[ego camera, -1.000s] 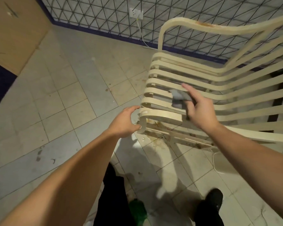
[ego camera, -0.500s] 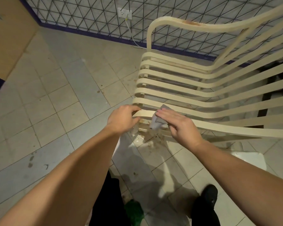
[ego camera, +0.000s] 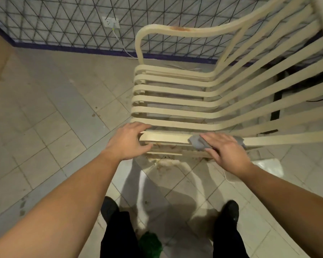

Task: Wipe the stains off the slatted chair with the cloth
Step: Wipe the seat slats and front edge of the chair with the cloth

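Two hands work at the near edge of a cream slatted chair [ego camera: 175,110] standing on a tiled floor [ego camera: 45,127]. Left hand [ego camera: 128,141], fingers loosely curled, steadies the front slat's end. Right hand [ego camera: 225,148] lies flat, fingers straight, pressing a grey cloth [ego camera: 197,142] onto that slat. Best to keep bracing the chair, press firmly, and stroke along the slat's length, then reach the brown grime beneath.
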Tool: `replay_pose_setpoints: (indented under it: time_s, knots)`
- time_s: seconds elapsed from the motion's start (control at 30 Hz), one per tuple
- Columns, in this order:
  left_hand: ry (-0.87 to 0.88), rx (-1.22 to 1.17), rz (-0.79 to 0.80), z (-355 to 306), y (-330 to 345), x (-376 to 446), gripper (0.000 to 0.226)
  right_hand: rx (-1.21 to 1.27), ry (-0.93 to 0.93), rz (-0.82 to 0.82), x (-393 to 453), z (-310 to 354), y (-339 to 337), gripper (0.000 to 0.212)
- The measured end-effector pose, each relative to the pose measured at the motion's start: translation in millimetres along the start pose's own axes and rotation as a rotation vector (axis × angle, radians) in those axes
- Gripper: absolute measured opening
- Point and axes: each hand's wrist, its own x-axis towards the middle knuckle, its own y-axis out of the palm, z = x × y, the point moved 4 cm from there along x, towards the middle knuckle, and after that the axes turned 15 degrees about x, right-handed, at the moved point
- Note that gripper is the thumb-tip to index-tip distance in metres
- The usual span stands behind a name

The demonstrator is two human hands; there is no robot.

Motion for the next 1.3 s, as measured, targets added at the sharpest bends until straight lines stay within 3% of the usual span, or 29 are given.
replay_pose_setpoints:
  time_s: [0.1, 0.2, 0.37, 0.47, 0.57, 0.67, 0.77, 0.87, 1.07, 1.3]
  knots:
    - [0.088, 0.073, 0.026, -31.1, -7.3, 21.4, 0.061, -0.147, 0.164, 0.132, 6.2, -3.1, -11.6, 0.055]
    - [0.054, 0.120, 0.123, -41.3, -9.9, 36.0, 0.067, -0.013, 0.273, 0.243, 37.2, 20.5, 0.0, 0.047]
    - [-0.104, -0.118, 0.214, -17.2, -16.7, 38.0, 0.087, 0.220, 0.201, 0.394, 95.2, 79.4, 44.0, 0.057]
    - [-0.255, -0.266, 0.204, -7.0, -19.5, 37.8, 0.065, 0.229, 0.135, 0.408, 103.9, 91.3, 47.4, 0.045]
    - [-0.214, -0.150, 0.206, -28.9, -18.8, 44.5, 0.041, 0.236, 0.165, 0.395, 79.0, 62.9, 25.4, 0.039]
    - [-0.072, -0.093, 0.208, -92.5, -20.6, 54.3, 0.038, 0.108, 0.229, 0.332, 36.9, 8.3, -10.1, 0.029]
    - [0.087, -0.018, 0.210, -171.8, -18.1, 62.1, 0.040, -0.142, 0.263, 0.332, -1.6, -32.7, -51.1, 0.036]
    - [0.100, 0.164, 0.224, -222.9, -11.6, 68.0, 0.033, -0.308, 0.278, 0.358, -23.4, -51.2, -80.3, 0.039]
    - [0.056, 0.407, 0.143, -240.7, -9.2, 72.3, 0.019, -0.528, 0.339, 0.326, -52.3, -61.6, -122.0, 0.031]
    - [0.085, 0.440, 0.095, -241.5, -4.9, 75.5, 0.019, -0.818, 0.499, 0.313, -78.5, -60.1, -181.9, 0.036]
